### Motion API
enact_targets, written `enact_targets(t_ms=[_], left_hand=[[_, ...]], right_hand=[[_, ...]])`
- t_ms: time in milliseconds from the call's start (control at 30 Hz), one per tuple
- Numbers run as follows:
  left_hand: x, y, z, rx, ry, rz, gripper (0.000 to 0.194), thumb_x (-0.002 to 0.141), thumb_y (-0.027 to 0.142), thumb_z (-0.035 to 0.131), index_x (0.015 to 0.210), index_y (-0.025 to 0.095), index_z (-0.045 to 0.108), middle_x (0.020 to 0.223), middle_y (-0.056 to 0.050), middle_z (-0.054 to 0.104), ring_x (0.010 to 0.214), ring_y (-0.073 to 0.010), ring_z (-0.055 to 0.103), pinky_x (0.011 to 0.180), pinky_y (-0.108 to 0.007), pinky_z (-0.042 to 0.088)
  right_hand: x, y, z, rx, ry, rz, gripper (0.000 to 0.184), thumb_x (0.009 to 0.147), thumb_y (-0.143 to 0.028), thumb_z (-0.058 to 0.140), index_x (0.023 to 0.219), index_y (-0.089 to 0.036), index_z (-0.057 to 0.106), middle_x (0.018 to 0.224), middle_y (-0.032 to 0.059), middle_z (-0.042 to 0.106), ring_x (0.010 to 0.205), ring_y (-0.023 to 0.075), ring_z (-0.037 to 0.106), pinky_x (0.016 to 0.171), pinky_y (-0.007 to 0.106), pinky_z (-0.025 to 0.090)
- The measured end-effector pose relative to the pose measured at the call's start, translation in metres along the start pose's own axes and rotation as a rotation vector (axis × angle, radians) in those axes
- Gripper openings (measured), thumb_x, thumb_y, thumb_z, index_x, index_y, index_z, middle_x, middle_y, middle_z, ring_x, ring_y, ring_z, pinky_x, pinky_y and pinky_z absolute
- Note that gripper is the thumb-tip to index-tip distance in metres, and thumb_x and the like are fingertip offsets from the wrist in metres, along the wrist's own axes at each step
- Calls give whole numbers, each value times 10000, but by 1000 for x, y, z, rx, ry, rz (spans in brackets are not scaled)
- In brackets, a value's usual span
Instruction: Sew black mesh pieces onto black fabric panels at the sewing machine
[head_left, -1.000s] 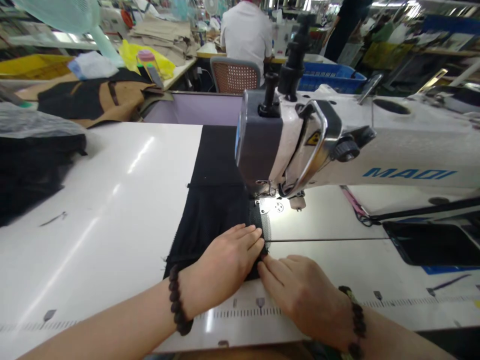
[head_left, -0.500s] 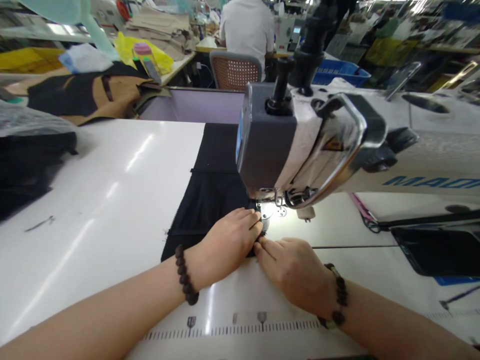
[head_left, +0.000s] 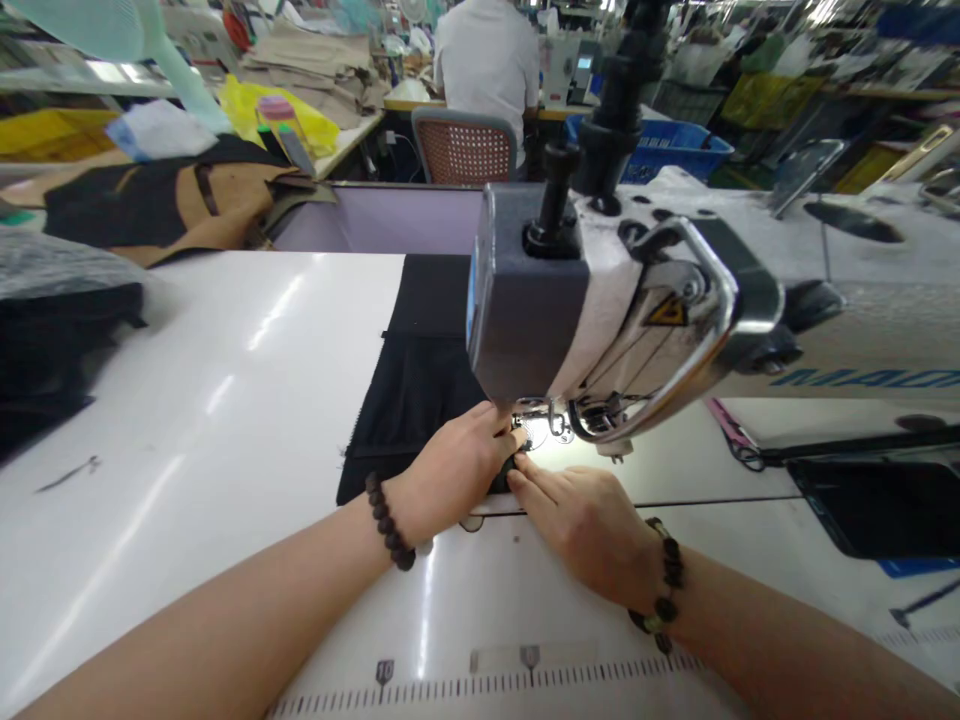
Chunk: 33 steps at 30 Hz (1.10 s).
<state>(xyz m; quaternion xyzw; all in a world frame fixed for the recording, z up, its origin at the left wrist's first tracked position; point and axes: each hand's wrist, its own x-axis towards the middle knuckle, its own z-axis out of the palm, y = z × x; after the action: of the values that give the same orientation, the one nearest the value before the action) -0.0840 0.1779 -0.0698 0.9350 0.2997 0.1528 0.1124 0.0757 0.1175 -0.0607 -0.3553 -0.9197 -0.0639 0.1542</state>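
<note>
A piece of black fabric lies flat on the white table, its far part running behind the sewing machine's head. My left hand rests on the fabric's right side, fingers closed together on it, with the fingertips close to the lit needle plate. Beside it, my right hand pinches the near right edge of the fabric between thumb and fingers. The two hands' fingertips almost meet. The needle and presser foot are partly hidden by the machine head and my fingers.
Right of the machine lie pink-handled scissors and a dark phone. More dark cloth is at the left. A ruler scale runs along the near edge. Behind, a person in a white shirt sits on a chair.
The fabric has slid slightly away from me, towards the needle, and both hands have moved with it. My left fingertips are now closer to the presser foot. The view has shifted a little.
</note>
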Motion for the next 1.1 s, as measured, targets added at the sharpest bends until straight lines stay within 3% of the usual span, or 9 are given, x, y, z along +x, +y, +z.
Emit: enact_targets(t_ms=[100,233,400,567,933,1100], left_hand=[[-3,0,-5,-36,20,13,148,860,141,442,865,137,590,850,-46,583,783,-146,531,718,-261,462],[-6,2,-11,-86,79,-33,223,855,154,437,698,121,591,713,-42,563,660,-132,524,590,-232,443],[-3,2,-10,-188,113,-131,173,787,103,525,626,121,586,692,-28,565,631,-114,528,583,-211,431],[-1,3,-12,-297,100,-187,161,755,79,551,604,126,583,676,-8,561,582,-85,509,563,-184,414],[1,6,-4,-229,172,-287,164,696,53,548,554,133,534,603,12,510,530,-87,475,518,-190,401],[0,5,-4,-270,174,-262,156,700,41,534,573,130,548,621,10,530,540,-83,489,545,-192,411]], right_hand=[[-3,-1,-4,48,8,0,319,853,-37,300,840,-83,616,958,139,660,622,180,631,452,270,453],[-8,0,-7,217,-51,114,273,893,-96,343,877,-119,615,988,97,660,667,161,644,546,239,500],[-11,3,-9,345,-130,183,218,895,-138,396,940,-144,609,1049,92,638,763,165,649,649,238,516],[-9,2,-9,362,-178,203,173,867,-138,456,948,-154,608,1074,83,628,768,176,652,631,249,523],[-8,-2,-8,408,-174,260,178,792,-92,556,948,-161,606,1098,55,619,816,187,646,701,259,528],[-5,-1,-8,418,-181,276,192,789,-85,557,958,-165,597,1093,46,622,802,189,647,678,271,530]])
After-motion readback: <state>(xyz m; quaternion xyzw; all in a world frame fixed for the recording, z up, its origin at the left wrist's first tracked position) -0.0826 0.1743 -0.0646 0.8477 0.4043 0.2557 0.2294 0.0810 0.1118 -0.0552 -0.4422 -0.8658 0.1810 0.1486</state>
